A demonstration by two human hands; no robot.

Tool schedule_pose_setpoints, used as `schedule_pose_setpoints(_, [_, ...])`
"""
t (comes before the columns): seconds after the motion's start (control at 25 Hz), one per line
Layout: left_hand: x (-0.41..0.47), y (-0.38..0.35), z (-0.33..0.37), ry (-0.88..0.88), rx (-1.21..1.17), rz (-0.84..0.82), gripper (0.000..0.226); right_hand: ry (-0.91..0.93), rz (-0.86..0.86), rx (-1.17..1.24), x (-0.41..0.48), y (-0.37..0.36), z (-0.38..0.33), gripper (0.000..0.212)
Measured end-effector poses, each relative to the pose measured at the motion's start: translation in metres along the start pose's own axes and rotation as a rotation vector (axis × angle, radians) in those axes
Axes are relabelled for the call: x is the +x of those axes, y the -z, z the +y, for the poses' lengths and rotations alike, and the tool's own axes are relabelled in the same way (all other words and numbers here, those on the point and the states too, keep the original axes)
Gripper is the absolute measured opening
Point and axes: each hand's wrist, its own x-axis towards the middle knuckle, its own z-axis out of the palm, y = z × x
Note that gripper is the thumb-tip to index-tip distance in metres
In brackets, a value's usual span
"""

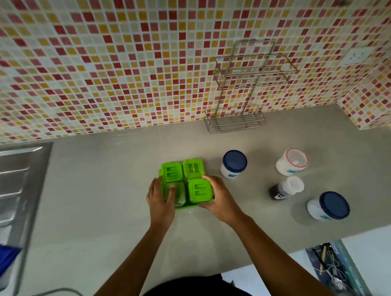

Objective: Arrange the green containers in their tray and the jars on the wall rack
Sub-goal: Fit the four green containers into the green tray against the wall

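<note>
Both hands meet at a green tray [186,207] near the middle of the grey table [104,189]. Three lidded green containers stand in the tray: one at back left [172,171], one at back right [193,167] and one at front right [199,190]. The front-left container [179,195] shows a clear body, and its top is hidden by the left hand [161,198], whose fingers [171,191] lie bent over it, resting on top; whether they actually grip it cannot be told. The right hand [219,198] curls round the right side of the front-right container, thumb at the tray's front edge, fingers closed against the container's wall. To the right, well apart from the tray, four jars stand on the table: a blue-lidded jar [234,164] nearest the tray, a white jar with a red-rimmed lid [292,162] further right, a dark bottle with a white cap [287,188] in front of it, and a second blue-lidded jar [329,205] nearest the table's right edge. On the mosaic-tiled wall [104,67] behind them hangs a wire rack [247,83] with two shelves, both bare. A steel sink drainer [13,185] sits at the far left.
</note>
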Motion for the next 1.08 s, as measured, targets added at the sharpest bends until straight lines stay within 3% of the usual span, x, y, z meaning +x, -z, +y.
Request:
schedule_pose_setpoints(0.2, [0.000, -0.004, -0.015, 0.126, -0.144, -0.020, 0.058, -0.009, -0.049, -0.077, 0.011, -0.008, 0.003, 0.089])
schedule_pose_setpoints(0.56, [0.005, -0.007, -0.022, 0.132, -0.081, -0.026, 0.055, -0.047, -0.065, -0.110, 0.018, -0.017, 0.015, 0.088])
schedule_pose_setpoints(0.8, [0.003, -0.005, -0.015, 0.127, -0.059, -0.023, 0.055, -0.090, -0.042, 0.004, 0.016, -0.018, 0.013, 0.091])
schedule_pose_setpoints(1.08, [0.003, -0.004, -0.023, 0.325, -0.224, -0.037, 0.064, -0.203, 0.172, 0.131, 0.011, -0.023, 0.011, 0.063])
